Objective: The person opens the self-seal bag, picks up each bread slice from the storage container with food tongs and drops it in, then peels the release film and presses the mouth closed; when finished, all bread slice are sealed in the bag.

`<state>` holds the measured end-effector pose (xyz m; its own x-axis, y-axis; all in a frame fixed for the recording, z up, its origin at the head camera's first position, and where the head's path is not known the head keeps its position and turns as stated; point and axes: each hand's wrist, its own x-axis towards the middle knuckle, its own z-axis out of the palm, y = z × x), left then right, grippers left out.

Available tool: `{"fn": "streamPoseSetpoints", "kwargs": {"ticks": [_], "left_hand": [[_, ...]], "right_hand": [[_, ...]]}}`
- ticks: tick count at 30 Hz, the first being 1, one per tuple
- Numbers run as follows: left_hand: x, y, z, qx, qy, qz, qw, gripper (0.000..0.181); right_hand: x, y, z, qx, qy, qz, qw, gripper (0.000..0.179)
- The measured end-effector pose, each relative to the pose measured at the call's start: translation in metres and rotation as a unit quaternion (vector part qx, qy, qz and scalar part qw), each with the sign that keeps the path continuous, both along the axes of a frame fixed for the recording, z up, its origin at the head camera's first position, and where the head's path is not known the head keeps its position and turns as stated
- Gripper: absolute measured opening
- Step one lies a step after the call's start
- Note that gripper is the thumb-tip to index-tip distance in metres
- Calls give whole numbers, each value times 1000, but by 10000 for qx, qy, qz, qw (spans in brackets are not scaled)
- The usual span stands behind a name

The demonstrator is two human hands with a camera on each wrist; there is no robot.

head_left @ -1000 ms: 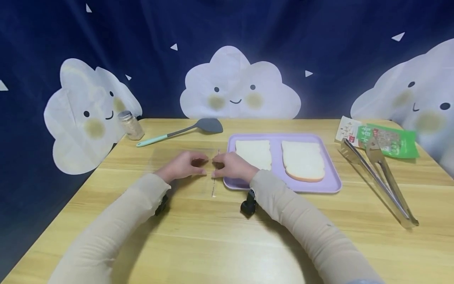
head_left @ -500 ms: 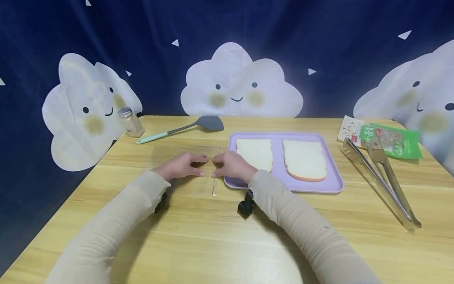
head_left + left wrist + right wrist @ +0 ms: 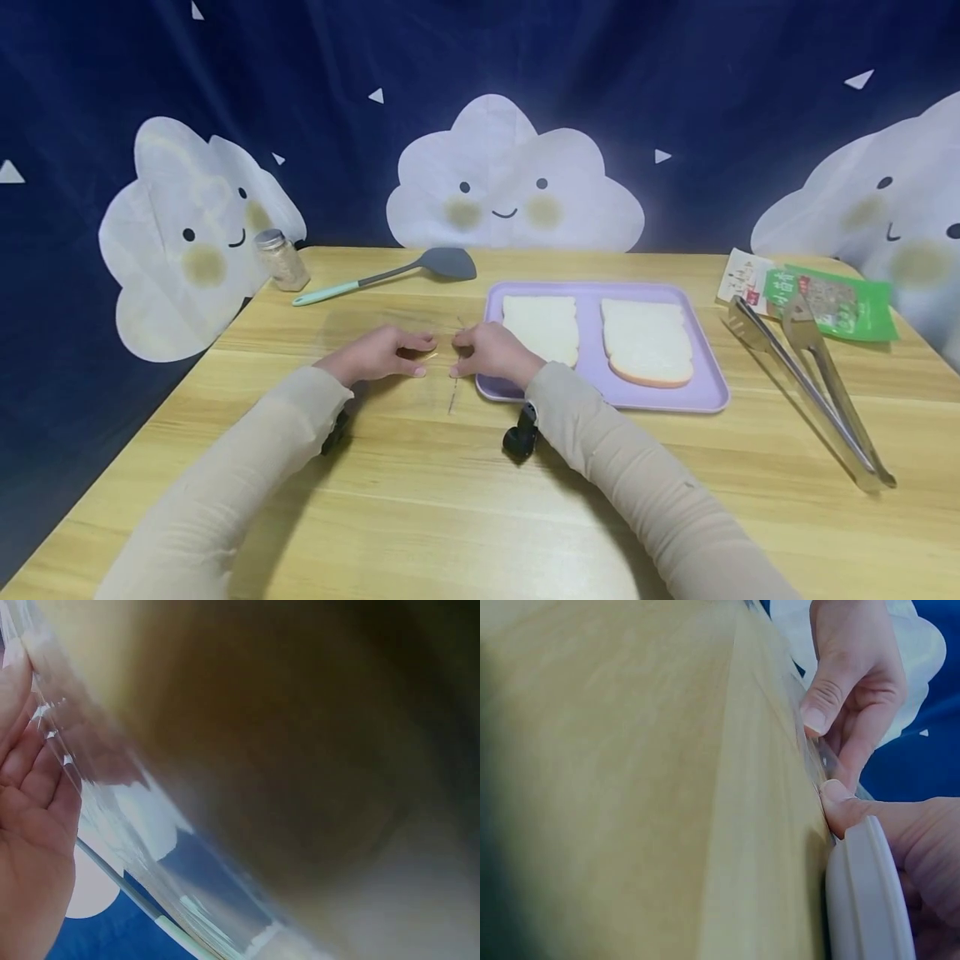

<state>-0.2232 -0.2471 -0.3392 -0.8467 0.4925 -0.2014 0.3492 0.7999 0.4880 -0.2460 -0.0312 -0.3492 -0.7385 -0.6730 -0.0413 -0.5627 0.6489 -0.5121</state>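
A clear plastic bag [image 3: 408, 398] lies flat on the wooden table in the head view, its edge strip running beside a purple tray [image 3: 587, 333]. My left hand [image 3: 375, 354] pinches the film near that edge, where a glint shows between thumb and fingers. Facing it, my right hand [image 3: 495, 354] pinches the edge strip, close to the tray's left side. In the right wrist view both thumbs sit on the film, a short gap apart, above the tray's pale rim [image 3: 874, 900]. Shiny film [image 3: 135, 802] crosses the left wrist view.
Two bread slices, the left one [image 3: 540, 321] partly covered by my right hand and the right one [image 3: 647, 342], lie on the tray. Behind are a turner [image 3: 446, 262] and a jar [image 3: 282, 260]. Metal tongs [image 3: 810, 387] and a green packet [image 3: 840, 304] lie at right.
My left hand has drawn slightly left, and a glinting fold of film now shows between its thumb and fingers. The strip looks bent. My right hand stays nearly still.
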Motion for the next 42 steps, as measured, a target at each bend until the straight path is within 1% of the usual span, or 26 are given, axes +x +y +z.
{"fn": "streamPoseSetpoints", "kwargs": {"ticks": [2, 5, 8, 11, 13, 15, 17, 20, 22, 25, 27, 30, 34, 37, 40, 42], "left_hand": [[1, -1, -1, 82, 15, -1, 10000, 53], [3, -5, -2, 99, 155, -36, 9998, 51], [6, -8, -1, 178, 170, 6, 9997, 47], [7, -10, 0, 319, 114, 92, 9994, 41], [8, -10, 0, 351, 211, 62, 9991, 36], [9, -8, 1, 307, 429, -21, 9986, 30], [9, -6, 1, 104, 807, -174, 9965, 23], [11, -4, 0, -175, 1340, -371, 9901, 13], [13, -2, -1, -292, 1675, -501, 9842, 8], [15, -1, -2, -276, 2048, -644, 9763, 4], [17, -1, -3, -221, 2196, -673, 9730, 4], [21, -1, -2, -32, 2165, -461, 9752, 5], [25, 0, 2, 336, 1999, 129, 9792, 6], [26, 1, 5, 551, 1878, 493, 9794, 4], [26, 0, 6, 779, 1724, 768, 9789, 4], [25, -1, 6, 1008, 1623, 945, 9770, 4]], "right_hand": [[-1, 0, -1, -31, -43, -51, 10000, 54], [-1, 1, -3, -67, -83, -63, 9999, 54], [-1, 0, -3, -80, -118, -33, 9999, 55], [-1, 0, -2, -72, -164, -48, 9998, 55], [-1, 0, -1, -82, -178, -72, 9998, 55], [0, 1, 0, -97, -179, -80, 9998, 55], [-1, 1, 0, -115, -141, -58, 9998, 54], [-1, 1, -1, -121, -145, -52, 9998, 55], [-2, 0, -2, -123, -147, -67, 9998, 55], [-2, 0, -3, -139, -142, -89, 9998, 55], [-1, -1, -3, -150, -127, -72, 9998, 54], [0, -1, -4, -175, -158, -64, 9997, 53], [0, -2, -4, -192, -236, -145, 9994, 55], [-1, -2, -4, -201, -247, -189, 9993, 55], [-2, -1, -4, -208, -162, -149, 9995, 49], [-2, -1, -4, -200, -142, -143, 9996, 48]]}}
